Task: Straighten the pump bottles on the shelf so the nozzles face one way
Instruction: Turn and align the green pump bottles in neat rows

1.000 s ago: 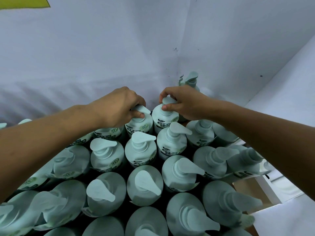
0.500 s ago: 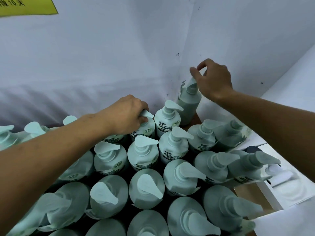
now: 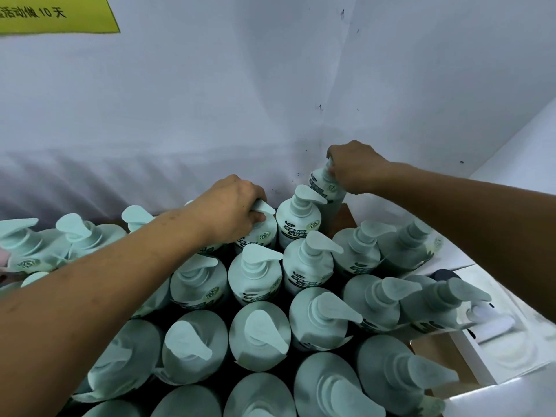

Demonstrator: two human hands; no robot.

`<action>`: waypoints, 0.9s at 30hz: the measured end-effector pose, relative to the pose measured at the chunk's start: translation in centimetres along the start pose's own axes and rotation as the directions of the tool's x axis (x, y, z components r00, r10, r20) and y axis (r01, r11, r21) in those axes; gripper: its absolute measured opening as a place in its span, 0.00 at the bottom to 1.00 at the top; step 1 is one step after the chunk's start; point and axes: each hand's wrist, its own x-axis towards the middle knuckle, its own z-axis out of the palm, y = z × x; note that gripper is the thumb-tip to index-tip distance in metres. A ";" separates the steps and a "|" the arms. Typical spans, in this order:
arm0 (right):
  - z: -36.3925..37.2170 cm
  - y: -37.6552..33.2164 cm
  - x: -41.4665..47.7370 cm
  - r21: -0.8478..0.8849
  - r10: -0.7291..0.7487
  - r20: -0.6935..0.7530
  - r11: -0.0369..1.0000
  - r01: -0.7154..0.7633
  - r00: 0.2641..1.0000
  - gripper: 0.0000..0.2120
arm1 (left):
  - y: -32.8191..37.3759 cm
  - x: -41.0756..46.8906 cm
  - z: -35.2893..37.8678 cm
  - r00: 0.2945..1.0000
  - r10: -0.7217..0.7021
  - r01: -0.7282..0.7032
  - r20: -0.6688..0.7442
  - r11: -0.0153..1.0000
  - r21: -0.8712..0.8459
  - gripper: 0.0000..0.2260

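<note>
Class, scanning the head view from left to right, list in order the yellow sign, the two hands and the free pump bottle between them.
yellow sign → left hand → free pump bottle → right hand

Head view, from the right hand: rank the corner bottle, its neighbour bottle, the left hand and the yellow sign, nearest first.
1. Corner bottle: pump gripped by the right hand.
2. Neighbour bottle: just left, in front.
3. Left hand: further left, gripping a back-row bottle's pump.
4. Yellow sign: far upper left, on the wall.
</note>
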 end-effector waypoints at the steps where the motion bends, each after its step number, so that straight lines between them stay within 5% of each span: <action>1: 0.1 0.0 0.0 -0.002 -0.033 -0.005 0.999 0.033 0.999 0.14 | 0.0 0.0 0.0 1.000 -0.001 0.001 -0.002 1.000 0.004 0.12; 6: 0.3 0.4 -0.1 0.041 -0.159 -0.076 0.986 0.163 0.984 0.21 | -0.2 -0.2 0.1 1.000 0.001 -0.001 -0.008 1.000 0.025 0.12; 14: 1.9 -0.3 -1.5 0.283 -0.064 -0.202 0.952 0.121 0.977 0.08 | 0.5 -0.1 0.0 1.000 -0.003 0.004 -0.005 0.999 0.054 0.12; 27: 1.2 2.2 -5.2 0.244 -0.108 -0.099 0.961 0.129 0.989 0.08 | 0.4 -0.2 0.1 1.000 -0.009 0.009 -0.013 1.000 0.024 0.11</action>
